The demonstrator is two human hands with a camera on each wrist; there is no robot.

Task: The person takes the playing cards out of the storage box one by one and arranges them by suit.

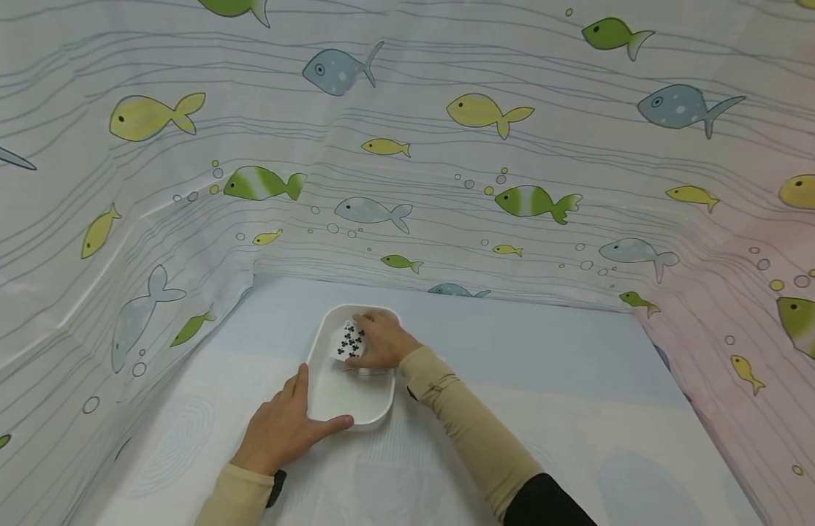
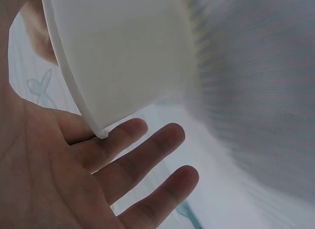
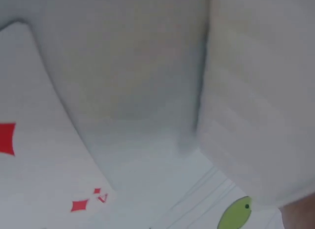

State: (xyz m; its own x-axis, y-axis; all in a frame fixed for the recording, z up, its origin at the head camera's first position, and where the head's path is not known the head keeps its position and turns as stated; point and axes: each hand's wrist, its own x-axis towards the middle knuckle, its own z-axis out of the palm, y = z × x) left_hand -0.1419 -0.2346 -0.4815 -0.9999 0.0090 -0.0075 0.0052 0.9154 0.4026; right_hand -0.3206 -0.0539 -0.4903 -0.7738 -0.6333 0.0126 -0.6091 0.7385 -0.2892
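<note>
A white tray with rounded corners and a raised rim lies on the table. My right hand reaches into its far half and grips playing cards between thumb and fingers; the top face shows black clubs. In the right wrist view a card with red diamonds appears at the left, beside the tray wall; the right fingers are out of that view. My left hand touches the tray's near left corner, its thumb along the near edge. In the left wrist view its fingers extend loosely against the tray's outside.
A pale cloth covers the table around the tray. Sheets printed with fish and wavy lines rise at the back and both sides, closing in the work area.
</note>
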